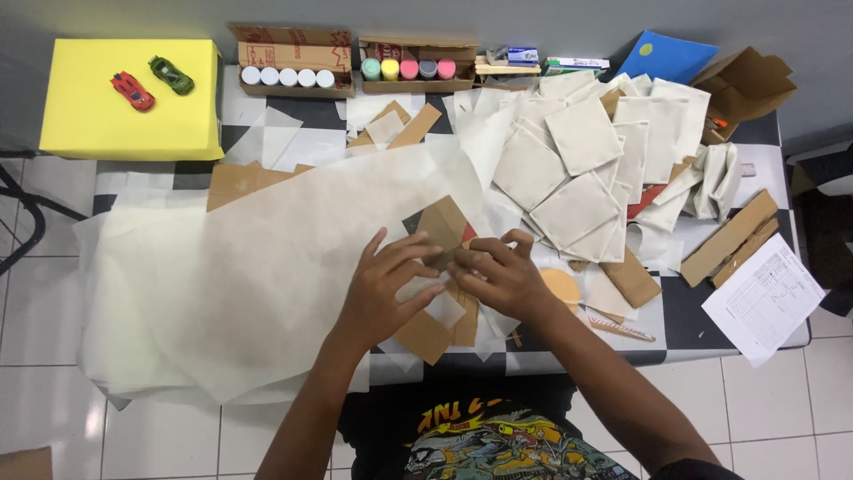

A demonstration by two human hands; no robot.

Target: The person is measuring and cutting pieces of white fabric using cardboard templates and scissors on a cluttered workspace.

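A: Obs. 1, hands. Left hand [384, 286] lies flat, fingers spread, pinning a small white paper square [442, 308] onto a flat brown cardboard piece [425, 335] at the near table edge. Right hand [499, 272] is pinched on the upper edge of the same stack; the two hands meet fingertip to fingertip.

B: Why pressed flat?

A: Judged: the spread palm keeps the thin paper from sliding while the other fingers work the edge. Cannot tell whether a fold or glue is involved.

B: Surroundings?

A: A large sheet of translucent white paper [231, 284] drapes over the table's left half, within easy reach. Just right of the hands, a round orange disc [562, 286]. Farther back, a heap of off-white wrapped square panels [586, 169]. Along the far edge, two open cardboard boxes of capped paint bottles [355, 73], plus a yellow box [133, 98] bearing two toy cars.
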